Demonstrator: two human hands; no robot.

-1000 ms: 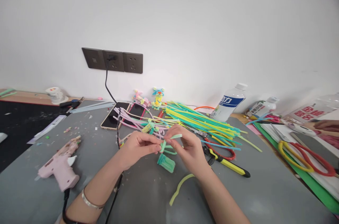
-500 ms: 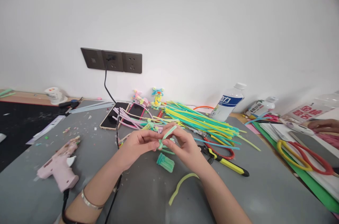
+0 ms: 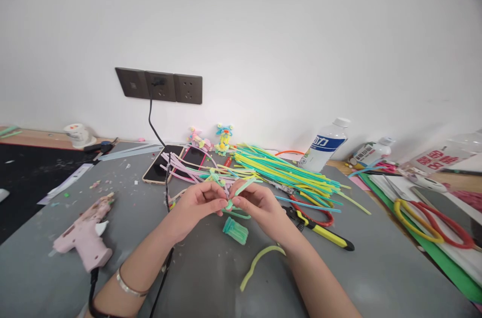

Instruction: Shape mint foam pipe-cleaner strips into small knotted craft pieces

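Between my fingertips is a pale green pipe cleaner, its free end sticking up to the right. My left hand pinches it from the left, thumb against forefinger. My right hand grips it from the other side; part of the piece is hidden by the fingers. Just below lies a small teal bundle of pipe cleaner shaped like a short tube. A curved yellow-green pipe cleaner rests near my right forearm. Behind my hands spreads a pile of yellow and teal pipe cleaners.
A pink glue gun lies at left, and a black cord crosses the table. Yellow-black pliers, a bottle and scissors are at right. Two phones and small pipe-cleaner figures sit at the back.
My fingertips have parted slightly, and the green pipe cleaner's free end now leans further right. At the far right, another person's hand has left the view.
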